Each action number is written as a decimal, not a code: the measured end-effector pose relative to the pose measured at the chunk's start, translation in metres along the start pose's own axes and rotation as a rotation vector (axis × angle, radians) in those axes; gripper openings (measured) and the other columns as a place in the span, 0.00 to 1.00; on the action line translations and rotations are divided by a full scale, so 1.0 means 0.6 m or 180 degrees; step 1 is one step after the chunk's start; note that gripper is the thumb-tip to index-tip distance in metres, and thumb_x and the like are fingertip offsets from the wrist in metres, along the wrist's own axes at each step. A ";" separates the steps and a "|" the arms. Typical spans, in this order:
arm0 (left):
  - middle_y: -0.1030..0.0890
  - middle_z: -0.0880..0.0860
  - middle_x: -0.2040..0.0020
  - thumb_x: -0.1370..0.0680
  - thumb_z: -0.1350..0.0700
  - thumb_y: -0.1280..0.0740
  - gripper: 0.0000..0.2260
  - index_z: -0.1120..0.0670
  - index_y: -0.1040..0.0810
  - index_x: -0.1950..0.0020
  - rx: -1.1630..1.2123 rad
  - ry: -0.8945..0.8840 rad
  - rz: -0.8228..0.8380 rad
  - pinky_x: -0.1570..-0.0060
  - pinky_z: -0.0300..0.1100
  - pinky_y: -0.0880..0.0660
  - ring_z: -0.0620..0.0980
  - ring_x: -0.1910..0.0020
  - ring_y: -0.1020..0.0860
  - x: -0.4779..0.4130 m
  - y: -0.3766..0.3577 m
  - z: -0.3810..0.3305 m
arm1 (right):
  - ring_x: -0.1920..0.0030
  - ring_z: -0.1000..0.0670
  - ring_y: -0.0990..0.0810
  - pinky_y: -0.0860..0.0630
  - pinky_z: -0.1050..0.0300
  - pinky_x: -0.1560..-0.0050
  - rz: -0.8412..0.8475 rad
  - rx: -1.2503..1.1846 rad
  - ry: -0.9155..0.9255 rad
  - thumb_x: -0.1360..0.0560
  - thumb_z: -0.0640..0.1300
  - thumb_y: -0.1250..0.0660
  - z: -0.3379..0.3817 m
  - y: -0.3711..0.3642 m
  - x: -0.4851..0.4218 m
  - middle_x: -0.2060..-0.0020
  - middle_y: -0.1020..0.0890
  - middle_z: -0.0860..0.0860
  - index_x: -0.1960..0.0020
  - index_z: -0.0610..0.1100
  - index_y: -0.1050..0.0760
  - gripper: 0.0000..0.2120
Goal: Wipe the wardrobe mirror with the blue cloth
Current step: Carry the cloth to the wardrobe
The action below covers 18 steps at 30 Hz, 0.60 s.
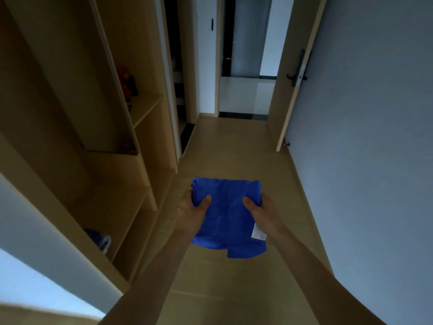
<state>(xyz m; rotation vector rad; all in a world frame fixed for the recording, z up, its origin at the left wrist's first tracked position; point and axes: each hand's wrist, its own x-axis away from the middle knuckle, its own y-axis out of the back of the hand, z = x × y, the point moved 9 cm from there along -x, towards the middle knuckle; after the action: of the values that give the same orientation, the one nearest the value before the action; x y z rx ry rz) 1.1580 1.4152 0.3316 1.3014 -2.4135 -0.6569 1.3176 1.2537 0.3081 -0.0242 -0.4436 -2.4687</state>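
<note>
A blue cloth (228, 214) with a small white label at its right edge is held in front of me over the wooden floor. My left hand (192, 212) grips its left side, thumb on top. My right hand (263, 212) grips its right side, thumb on top too. The cloth is folded and sags a little between both hands. A pale reflective panel (35, 266) at the lower left edge may be the wardrobe mirror; I cannot tell for sure.
An open wooden wardrobe (112, 127) with shelves lines the left; a red object (127, 84) sits on an upper shelf and a blue item (99, 239) on a lower one. A grey-blue wall runs on the right. An open door (289, 85) and doorway lie ahead.
</note>
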 end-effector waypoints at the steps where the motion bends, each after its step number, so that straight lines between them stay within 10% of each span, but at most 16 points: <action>1: 0.21 0.51 0.43 0.17 0.47 0.33 0.20 0.58 0.25 0.31 -0.0103 -0.0002 -0.0039 0.48 0.28 0.44 0.53 0.37 0.22 -0.018 0.002 -0.001 | 0.51 0.51 0.16 0.19 0.43 0.45 0.0031 0.0018 -0.0001 0.19 0.50 0.36 0.002 -0.006 -0.024 0.53 0.15 0.51 0.47 0.49 0.23 0.06; 10: 0.17 0.53 0.43 0.25 0.32 0.34 0.29 0.54 0.22 0.36 -0.0071 0.0056 -0.0459 0.31 0.51 0.28 0.54 0.42 0.20 -0.220 -0.037 -0.004 | 0.50 0.51 0.17 0.20 0.50 0.46 0.0511 0.0002 0.0209 0.18 0.47 0.37 0.040 -0.049 -0.257 0.53 0.16 0.50 0.46 0.46 0.22 0.07; 18: 0.21 0.51 0.46 0.18 0.49 0.32 0.15 0.55 0.26 0.35 0.0502 0.0540 -0.0633 0.44 0.45 0.28 0.53 0.46 0.22 -0.377 -0.089 -0.038 | 0.52 0.54 0.18 0.24 0.59 0.55 0.0963 0.0178 0.0321 0.19 0.49 0.37 0.097 -0.045 -0.471 0.54 0.16 0.53 0.46 0.47 0.23 0.08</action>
<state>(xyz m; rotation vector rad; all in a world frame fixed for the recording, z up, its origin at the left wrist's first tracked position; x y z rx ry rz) 1.3270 1.5751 0.3081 1.6070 -2.2556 -0.3928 1.5246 1.4561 0.3205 0.0524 -0.4311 -2.1494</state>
